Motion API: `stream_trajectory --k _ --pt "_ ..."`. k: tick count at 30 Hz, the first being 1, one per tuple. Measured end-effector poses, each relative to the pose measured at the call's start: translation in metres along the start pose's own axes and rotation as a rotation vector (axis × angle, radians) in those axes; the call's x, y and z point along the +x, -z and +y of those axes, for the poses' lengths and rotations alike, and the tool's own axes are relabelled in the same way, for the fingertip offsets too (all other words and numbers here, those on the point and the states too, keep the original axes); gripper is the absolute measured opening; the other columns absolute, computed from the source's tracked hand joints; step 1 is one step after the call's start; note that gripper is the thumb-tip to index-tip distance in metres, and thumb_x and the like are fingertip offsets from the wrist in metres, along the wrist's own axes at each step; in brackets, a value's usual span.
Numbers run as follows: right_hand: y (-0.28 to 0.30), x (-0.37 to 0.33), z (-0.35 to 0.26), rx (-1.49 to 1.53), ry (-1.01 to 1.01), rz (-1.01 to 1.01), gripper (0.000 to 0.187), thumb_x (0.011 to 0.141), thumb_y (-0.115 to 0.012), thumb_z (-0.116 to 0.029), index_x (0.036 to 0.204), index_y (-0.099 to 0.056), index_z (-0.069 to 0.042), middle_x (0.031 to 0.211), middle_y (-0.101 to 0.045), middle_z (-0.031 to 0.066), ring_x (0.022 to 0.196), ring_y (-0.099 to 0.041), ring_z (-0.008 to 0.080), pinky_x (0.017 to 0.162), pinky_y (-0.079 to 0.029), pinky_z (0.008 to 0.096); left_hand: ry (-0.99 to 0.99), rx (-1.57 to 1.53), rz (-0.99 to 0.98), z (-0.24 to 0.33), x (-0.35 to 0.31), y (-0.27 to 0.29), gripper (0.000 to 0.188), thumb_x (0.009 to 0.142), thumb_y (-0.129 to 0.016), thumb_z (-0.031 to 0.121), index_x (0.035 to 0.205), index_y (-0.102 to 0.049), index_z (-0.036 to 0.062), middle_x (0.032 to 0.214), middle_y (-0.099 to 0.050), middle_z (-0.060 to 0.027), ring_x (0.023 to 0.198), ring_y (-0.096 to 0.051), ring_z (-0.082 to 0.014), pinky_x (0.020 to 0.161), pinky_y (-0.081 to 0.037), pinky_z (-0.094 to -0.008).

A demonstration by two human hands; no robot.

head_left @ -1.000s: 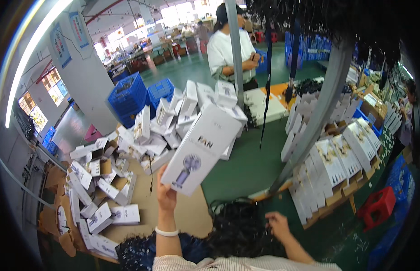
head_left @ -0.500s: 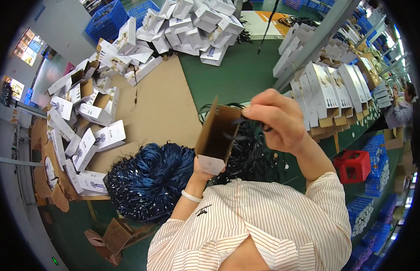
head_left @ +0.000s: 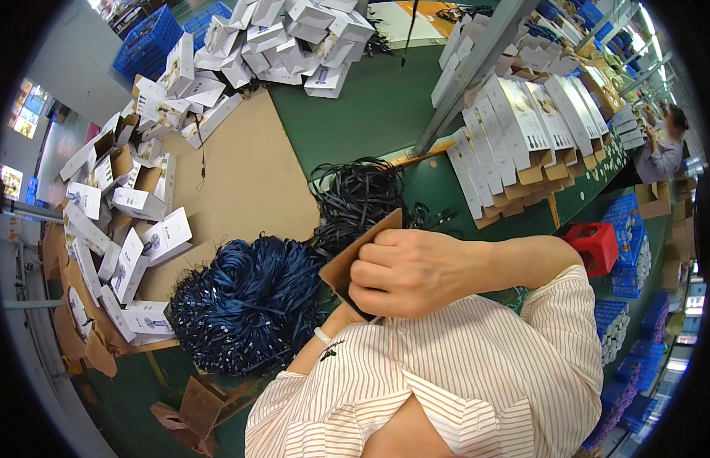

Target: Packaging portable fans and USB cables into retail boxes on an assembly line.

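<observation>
Right hand [head_left: 404, 273] curls over a box [head_left: 340, 269] near black straps [head_left: 359, 195]; left hand [head_left: 342, 317] mostly hidden; I cannot tell what either pinches.

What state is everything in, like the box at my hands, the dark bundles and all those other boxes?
Right hand, fingers curled over the box
Left hand, mostly hidden
Box at the hands, open, brown flap up
Blue bundle, loosely heaped
Black straps, tangled
Far boxes, piled haphazardly
Left-side boxes, jumbled, some open
Right-side boxes, lined up
Floor carton, open
</observation>
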State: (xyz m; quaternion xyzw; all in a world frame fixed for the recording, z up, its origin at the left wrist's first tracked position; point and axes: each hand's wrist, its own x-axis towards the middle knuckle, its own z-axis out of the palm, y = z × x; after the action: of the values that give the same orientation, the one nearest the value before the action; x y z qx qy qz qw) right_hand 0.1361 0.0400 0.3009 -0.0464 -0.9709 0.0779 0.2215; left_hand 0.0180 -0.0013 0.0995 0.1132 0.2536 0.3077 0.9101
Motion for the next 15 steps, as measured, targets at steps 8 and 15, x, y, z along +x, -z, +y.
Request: stream_trajectory --k 8,15 --pt "0.029 -0.015 0.006 0.544 -0.100 0.310 0.013 0.077 -0.058 -0.003 0.088 -0.058 0.005 0.088 -0.058 0.0165 0.075 -0.058 0.0286 0.062 -0.048 0.0347 0.097 0.008 -0.001 -0.018 -0.018 0.009 0.053 0.088 -0.036 0.042 0.120 -0.042 -0.0008 0.103 -0.053 -0.0257 0.070 -0.057 -0.0316 0.058 -0.047 -0.0356" --pt "0.012 -0.053 -0.018 -0.034 -0.286 0.040 0.011 0.067 -0.058 -0.012 0.072 -0.055 -0.002 0.062 -0.048 0.0045 0.061 -0.050 0.0190 0.082 -0.041 0.0394 0.205 0.044 0.000 -0.026 -0.015 0.015 0.055 0.089 -0.036 0.042 0.122 -0.039 -0.0010 0.105 -0.052 -0.0270 0.073 -0.058 -0.0326 0.061 -0.049 -0.0363"
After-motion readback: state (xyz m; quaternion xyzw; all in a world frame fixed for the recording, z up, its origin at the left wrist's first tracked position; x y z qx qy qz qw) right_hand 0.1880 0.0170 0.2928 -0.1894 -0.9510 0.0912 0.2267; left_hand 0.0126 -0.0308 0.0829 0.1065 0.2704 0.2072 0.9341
